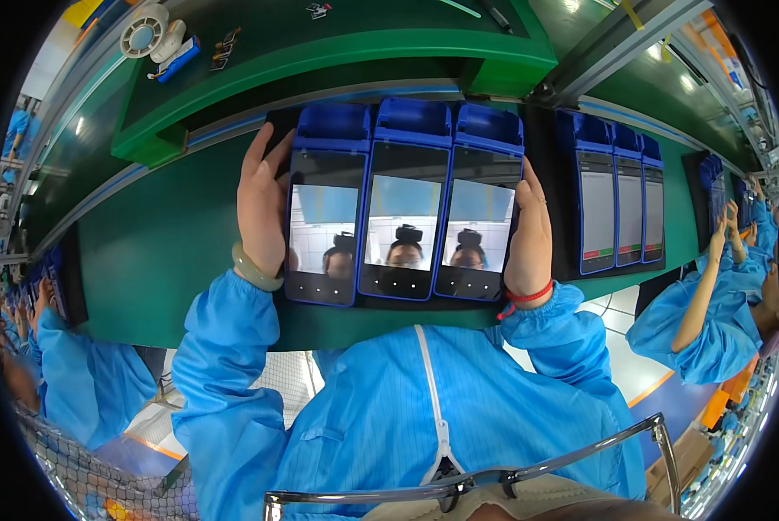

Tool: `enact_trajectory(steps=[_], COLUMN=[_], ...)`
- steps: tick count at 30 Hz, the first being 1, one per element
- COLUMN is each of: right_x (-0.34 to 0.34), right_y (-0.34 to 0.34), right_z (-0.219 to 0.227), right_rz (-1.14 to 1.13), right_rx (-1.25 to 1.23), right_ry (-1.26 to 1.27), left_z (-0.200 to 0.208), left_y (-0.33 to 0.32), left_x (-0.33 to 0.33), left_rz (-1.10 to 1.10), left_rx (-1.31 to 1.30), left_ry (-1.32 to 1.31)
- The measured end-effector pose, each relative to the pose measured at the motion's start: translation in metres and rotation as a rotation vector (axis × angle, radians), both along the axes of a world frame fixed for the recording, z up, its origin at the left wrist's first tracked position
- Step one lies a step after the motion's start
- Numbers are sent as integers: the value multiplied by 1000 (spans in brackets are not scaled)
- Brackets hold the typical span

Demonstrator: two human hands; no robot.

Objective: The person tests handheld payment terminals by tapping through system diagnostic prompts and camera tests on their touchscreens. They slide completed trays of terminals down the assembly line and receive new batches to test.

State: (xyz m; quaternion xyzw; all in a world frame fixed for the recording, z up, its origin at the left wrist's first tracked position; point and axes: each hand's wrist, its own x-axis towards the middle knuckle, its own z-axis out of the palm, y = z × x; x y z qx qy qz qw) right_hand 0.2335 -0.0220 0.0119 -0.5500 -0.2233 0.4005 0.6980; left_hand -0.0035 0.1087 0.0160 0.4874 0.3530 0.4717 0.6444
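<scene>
Three blue handheld payment terminals, a left one (324, 226), a middle one (404, 217) and a right one (480, 226), lie side by side on a black mat (389, 307). Each has a raised blue printer housing at its far end and a lit screen with a bright picture of a room and part of a head. My left hand (261, 208) presses along the outer side of the left terminal, fingers pointing away from me. Against the right terminal's outer edge rests my right hand (531, 234). Between them the hands hold the row together.
Another row of blue terminals (622, 204) with lit screens lies to the right. Beyond the green bench (146, 252) runs a raised green shelf (337, 95) with a small white fan (146, 33). Co-workers in blue smocks sit at the right (710, 313) and left (90, 373).
</scene>
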Motion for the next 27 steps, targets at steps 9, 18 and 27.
enact_trajectory(steps=[9, 18, 27], right_x=[1, 33, 0], right_y=[2, 7, -71], right_z=[7, -7, 5], right_rz=[45, 126, 52], right_rx=[-45, -99, 63], right_ry=[-66, -140, -1355], left_z=[-30, -22, -10], left_y=[28, -29, -93], left_x=[-50, -43, -24], left_rz=[-38, 90, -29], left_rx=[252, 181, 101], left_ry=[335, 236, 188])
